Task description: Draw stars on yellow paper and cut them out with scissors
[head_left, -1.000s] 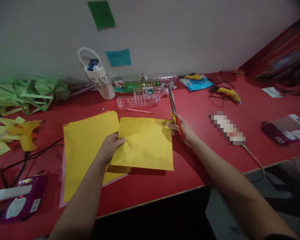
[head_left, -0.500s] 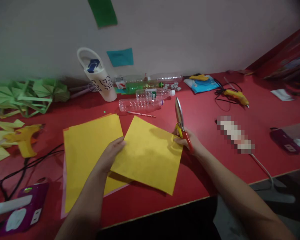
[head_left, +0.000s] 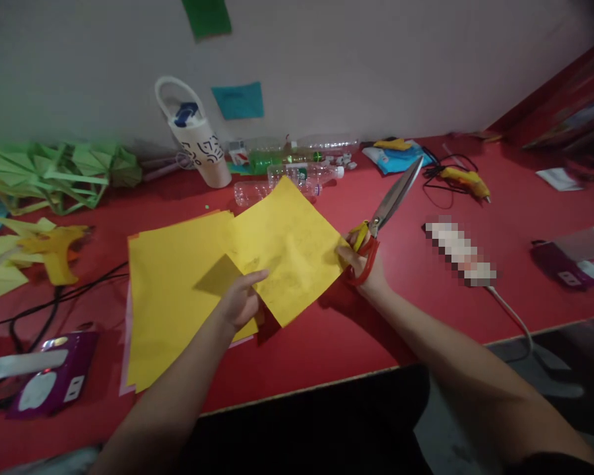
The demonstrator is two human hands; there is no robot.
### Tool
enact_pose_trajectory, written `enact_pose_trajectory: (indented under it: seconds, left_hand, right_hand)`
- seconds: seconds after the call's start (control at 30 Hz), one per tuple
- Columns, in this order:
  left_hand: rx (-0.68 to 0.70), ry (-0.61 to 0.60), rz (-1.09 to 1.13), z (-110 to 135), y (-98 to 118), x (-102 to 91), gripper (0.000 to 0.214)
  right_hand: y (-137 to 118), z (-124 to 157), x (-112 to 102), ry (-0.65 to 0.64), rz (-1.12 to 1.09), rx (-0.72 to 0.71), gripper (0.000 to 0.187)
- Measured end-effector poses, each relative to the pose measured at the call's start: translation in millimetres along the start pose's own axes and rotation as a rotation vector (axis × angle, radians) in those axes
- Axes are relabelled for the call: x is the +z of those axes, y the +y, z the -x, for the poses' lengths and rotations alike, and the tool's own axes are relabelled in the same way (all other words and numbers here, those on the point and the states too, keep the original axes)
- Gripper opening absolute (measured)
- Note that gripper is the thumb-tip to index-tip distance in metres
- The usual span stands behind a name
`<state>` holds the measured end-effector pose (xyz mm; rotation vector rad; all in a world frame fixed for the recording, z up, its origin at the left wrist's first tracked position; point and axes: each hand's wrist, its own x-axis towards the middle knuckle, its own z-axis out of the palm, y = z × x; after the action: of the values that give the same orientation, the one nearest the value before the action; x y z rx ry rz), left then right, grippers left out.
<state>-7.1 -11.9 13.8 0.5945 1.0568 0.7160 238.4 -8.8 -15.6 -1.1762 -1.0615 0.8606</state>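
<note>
A square sheet of yellow paper (head_left: 292, 247) is held up above the red table, turned so that corners point up and down. My left hand (head_left: 242, 300) pinches it at its lower left edge, thumb on top. My right hand (head_left: 363, 264) grips the sheet's right corner and also holds scissors (head_left: 393, 198) by their red and yellow handles. The scissor blades are together and point up and to the right, away from the paper. Under my left forearm lies a stack of yellow paper (head_left: 173, 290), with orange and pink edges showing beneath.
Clear plastic bottles (head_left: 301, 175) and a white tumbler (head_left: 202, 152) stand or lie along the wall. Yellow glue guns (head_left: 57, 254) with black cords are at both sides. Green folded paper shapes (head_left: 54, 175) sit at the left back. A pixelated power strip (head_left: 458, 251) lies at right.
The yellow sheet has turned and risen, its top corner now covering part of the bottles. My left hand shifted right along its edge. The scissors swung from upright to leaning right.
</note>
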Motion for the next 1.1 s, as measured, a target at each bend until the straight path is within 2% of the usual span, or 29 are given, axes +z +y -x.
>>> enact_pose_trajectory:
  seconds: [0.1,0.23,0.4,0.53,0.6,0.67,0.73,0.87,1.0,1.07,1.1]
  left_hand:
    - [0.006,0.039,0.069,-2.0,-2.0,7.3,0.026]
    - [0.183,0.127,-0.008,-5.2,4.5,11.6,0.023]
    - [0.286,0.163,-0.131,-15.5,12.8,18.0,0.032]
    - [0.386,0.239,-0.149,-16.3,15.9,17.1,0.042]
    - [0.392,0.227,-0.129,-12.9,14.3,15.9,0.047]
    - [0.368,0.207,-0.123,-9.2,11.9,14.4,0.046]
    - [0.377,0.259,-0.137,-7.4,11.5,11.5,0.043]
    - [0.538,0.436,-0.103,-10.5,21.2,-1.3,0.037]
    - [0.732,0.55,-0.003,-12.4,33.1,-16.2,0.028]
    - [0.776,0.596,0.01,-10.6,35.1,-21.0,0.025]
    - [0.781,0.606,0.011,-9.2,35.3,-22.4,0.024]
  right_hand:
    - [-0.8,2.4,0.3,0.065,-0.003,-0.045,0.035]
    - [-8.4,-0.1,-0.6,0.112,0.034,-0.099,0.035]
    - [-19.4,-13.9,5.9,0.004,0.04,-0.129,0.032]
    - [-21.0,-18.2,7.7,-0.046,0.035,0.01,0.032]
    - [-20.7,-15.1,6.3,-0.088,0.049,0.084,0.034]
    - [-21.6,-10.8,4.3,-0.123,0.078,0.081,0.039]
    - [-24.4,-8.3,1.5,-0.16,0.105,0.067,0.044]
    - [-35.5,-14.0,-9.8,-0.343,0.174,0.193,0.048]
    - [-46.4,-24.4,-25.0,-0.53,0.396,0.12,0.055]
    - [-48.4,-25.7,-29.5,-0.692,0.451,0.143,0.053]
    - [-48.4,-24.9,-30.6,-0.734,0.474,0.181,0.054]
